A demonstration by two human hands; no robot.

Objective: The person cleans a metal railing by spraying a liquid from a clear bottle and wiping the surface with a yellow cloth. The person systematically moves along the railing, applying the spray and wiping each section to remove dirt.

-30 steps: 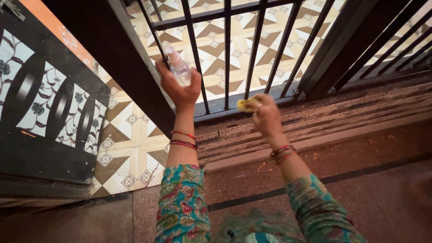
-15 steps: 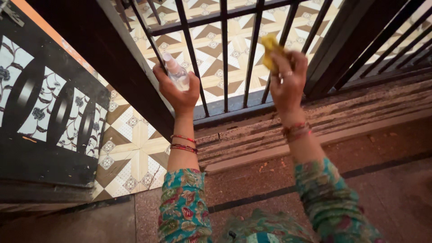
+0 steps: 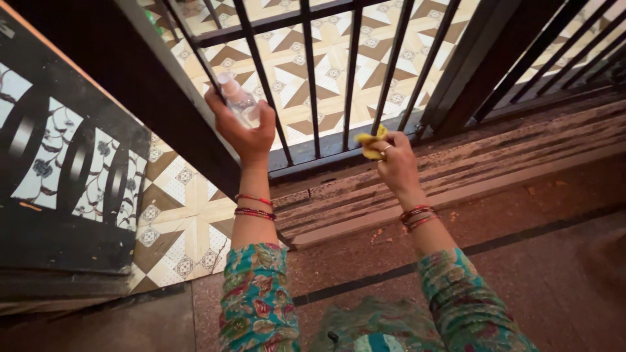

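Observation:
My left hand (image 3: 246, 130) is raised and closed around a small clear spray bottle (image 3: 236, 98), held against a dark metal railing gate (image 3: 312, 78). My right hand (image 3: 393, 164) grips a crumpled yellow cloth (image 3: 370, 145) and presses it to the lower part of one vertical bar, just above the gate's bottom rail. Both wrists carry red bangles and both sleeves are teal with a flower pattern.
Patterned cream and brown floor tiles (image 3: 189, 215) lie beyond and left of the gate. A dark panel with floral tile insets (image 3: 65, 176) stands at the left. A ribbed stone threshold (image 3: 495, 163) runs under the gate, with reddish stone floor (image 3: 535, 261) nearer me.
My right hand went up the bars with the yellow cloth, then came back down to the bottom of the bar. My left hand kept the bottle in much the same place.

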